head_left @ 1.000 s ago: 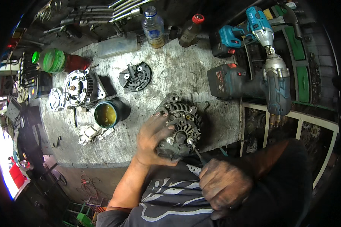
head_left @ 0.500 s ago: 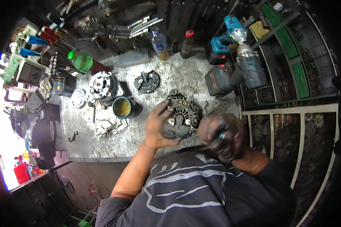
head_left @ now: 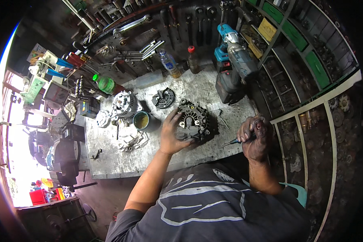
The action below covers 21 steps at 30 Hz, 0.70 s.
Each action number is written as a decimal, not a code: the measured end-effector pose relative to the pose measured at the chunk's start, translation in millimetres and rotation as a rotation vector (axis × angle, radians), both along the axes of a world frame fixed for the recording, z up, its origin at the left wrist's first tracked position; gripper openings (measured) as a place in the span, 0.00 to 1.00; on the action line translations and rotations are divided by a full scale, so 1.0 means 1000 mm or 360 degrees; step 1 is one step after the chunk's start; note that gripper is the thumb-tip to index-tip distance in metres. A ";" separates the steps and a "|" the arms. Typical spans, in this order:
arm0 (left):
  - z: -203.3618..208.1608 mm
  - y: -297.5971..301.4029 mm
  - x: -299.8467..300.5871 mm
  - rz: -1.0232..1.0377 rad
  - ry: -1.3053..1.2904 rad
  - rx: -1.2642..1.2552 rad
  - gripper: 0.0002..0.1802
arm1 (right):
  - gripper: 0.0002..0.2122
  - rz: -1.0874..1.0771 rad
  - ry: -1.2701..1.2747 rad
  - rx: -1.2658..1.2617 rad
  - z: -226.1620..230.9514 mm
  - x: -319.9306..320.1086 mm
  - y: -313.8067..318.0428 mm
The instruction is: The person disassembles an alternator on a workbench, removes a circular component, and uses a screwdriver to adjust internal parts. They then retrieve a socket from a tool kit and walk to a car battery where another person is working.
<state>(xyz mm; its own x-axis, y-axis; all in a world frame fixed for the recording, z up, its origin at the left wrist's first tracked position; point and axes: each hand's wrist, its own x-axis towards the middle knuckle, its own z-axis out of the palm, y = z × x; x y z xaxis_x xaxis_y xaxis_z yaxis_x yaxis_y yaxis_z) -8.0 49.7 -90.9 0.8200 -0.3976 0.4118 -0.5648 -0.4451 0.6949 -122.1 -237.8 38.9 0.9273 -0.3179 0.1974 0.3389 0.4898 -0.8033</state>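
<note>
Left hand [head_left: 171, 135] clasps the dark alternator [head_left: 193, 121] near the bench [head_left: 121, 161] front edge; right hand [head_left: 254, 135] is closed on a screwdriver [head_left: 234, 141], tip clear of the unit; rear cover [head_left: 163, 98] already off, apparently; further dismantling remains.

A clear plastic bottle [head_left: 168, 63] with a pale label and a dark bottle [head_left: 192, 59] with a red cap stand at the workbench's [head_left: 121, 161] far edge. A green round container [head_left: 105, 83] lies near its far left corner.
</note>
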 end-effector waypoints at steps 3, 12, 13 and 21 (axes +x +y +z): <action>0.001 -0.001 0.000 0.0006 -0.0022 0.0017 0.60 | 0.20 0.0046 -0.0052 -0.0018 0.004 0.003 0.003; -0.001 -0.001 -0.003 0.0030 -0.0019 -0.0028 0.61 | 0.20 0.0223 -0.0250 -0.0029 0.014 0.028 0.019; -0.001 -0.001 -0.003 0.0036 0.0002 -0.0032 0.60 | 0.20 0.0223 -0.0272 -0.0051 0.013 0.030 0.021; -0.006 0.000 -0.005 0.0030 0.0080 -0.0053 0.61 | 0.11 0.0319 -0.0201 -0.0115 0.017 0.036 0.019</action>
<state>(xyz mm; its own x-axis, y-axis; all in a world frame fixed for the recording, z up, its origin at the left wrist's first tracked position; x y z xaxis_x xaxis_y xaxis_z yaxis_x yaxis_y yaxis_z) -12.6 49.7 -97.0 0.8471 -0.3684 0.3830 -0.5207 -0.4314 0.7367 -86.5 -219.2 55.6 0.9369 -0.1111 0.3315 0.3410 0.5004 -0.7959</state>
